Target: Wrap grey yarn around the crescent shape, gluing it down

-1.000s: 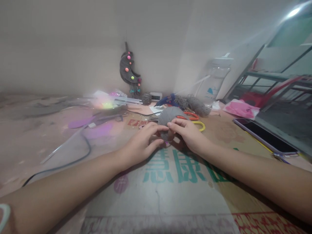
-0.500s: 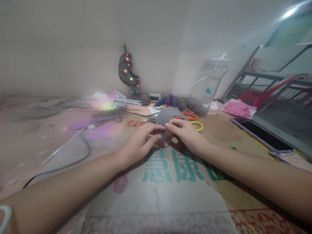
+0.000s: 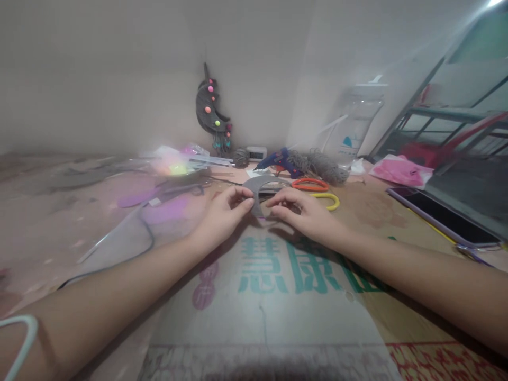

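My left hand (image 3: 229,211) pinches a flat grey crescent (image 3: 254,189) by its left side, between thumb and fingers. The crescent stands tilted above the cardboard, with its opening toward the right. My right hand (image 3: 307,211) is at the opening, apart from the crescent's inner edge. Its thumb and forefinger are slightly parted and bent, and no object shows between them. Just behind the right hand lie scissors with orange handles (image 3: 310,184) and scissors with a yellow handle (image 3: 331,201); their blades are mostly hidden.
Printed cardboard (image 3: 309,323) covers the table. Behind are a blue glue gun (image 3: 278,159), grey yarn (image 3: 325,166), a small digital clock (image 3: 257,153) and a clear bottle (image 3: 357,121). A decorated grey moon (image 3: 208,108) hangs on the wall. A phone (image 3: 444,217) lies right, a purple piece (image 3: 137,198) left.
The grey crescent has turned, so its opening now shows between my hands. My right fingers have moved off it and parted, while the left keeps its pinch. The view has shifted slightly.
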A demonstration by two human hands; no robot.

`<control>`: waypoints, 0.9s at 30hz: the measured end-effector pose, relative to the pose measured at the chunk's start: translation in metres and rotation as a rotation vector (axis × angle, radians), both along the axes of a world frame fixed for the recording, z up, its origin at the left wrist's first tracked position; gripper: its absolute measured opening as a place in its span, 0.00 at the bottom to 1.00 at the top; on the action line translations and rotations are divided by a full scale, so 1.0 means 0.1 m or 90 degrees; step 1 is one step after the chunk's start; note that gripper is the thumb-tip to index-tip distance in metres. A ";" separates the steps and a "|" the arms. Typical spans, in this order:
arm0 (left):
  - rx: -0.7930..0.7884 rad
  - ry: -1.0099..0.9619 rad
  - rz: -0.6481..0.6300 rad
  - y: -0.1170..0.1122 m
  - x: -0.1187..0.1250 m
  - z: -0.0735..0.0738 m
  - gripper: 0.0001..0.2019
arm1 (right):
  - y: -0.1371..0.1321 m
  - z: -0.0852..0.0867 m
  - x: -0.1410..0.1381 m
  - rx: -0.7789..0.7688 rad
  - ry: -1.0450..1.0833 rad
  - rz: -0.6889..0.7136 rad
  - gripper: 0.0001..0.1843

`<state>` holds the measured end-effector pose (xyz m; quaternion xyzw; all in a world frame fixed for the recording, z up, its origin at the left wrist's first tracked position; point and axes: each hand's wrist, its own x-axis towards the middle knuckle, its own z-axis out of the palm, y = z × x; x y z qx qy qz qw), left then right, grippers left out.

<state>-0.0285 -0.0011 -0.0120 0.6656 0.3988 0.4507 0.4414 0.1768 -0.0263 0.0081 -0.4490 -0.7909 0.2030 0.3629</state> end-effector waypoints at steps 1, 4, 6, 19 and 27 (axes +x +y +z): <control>-0.010 -0.005 0.004 0.01 -0.01 0.00 0.13 | -0.01 0.00 0.00 0.016 -0.017 0.011 0.07; -0.017 -0.012 0.006 0.02 -0.02 -0.01 0.14 | -0.03 -0.03 -0.01 0.045 -0.030 0.048 0.06; -0.009 -0.018 0.002 0.02 -0.02 -0.02 0.14 | -0.03 -0.05 -0.02 0.046 -0.027 0.052 0.06; -0.021 -0.031 -0.013 0.00 0.00 0.01 0.13 | -0.02 -0.03 -0.01 -0.010 -0.034 0.006 0.08; -0.029 -0.034 -0.009 0.01 -0.01 0.01 0.13 | -0.01 -0.09 -0.03 0.005 -0.038 0.009 0.07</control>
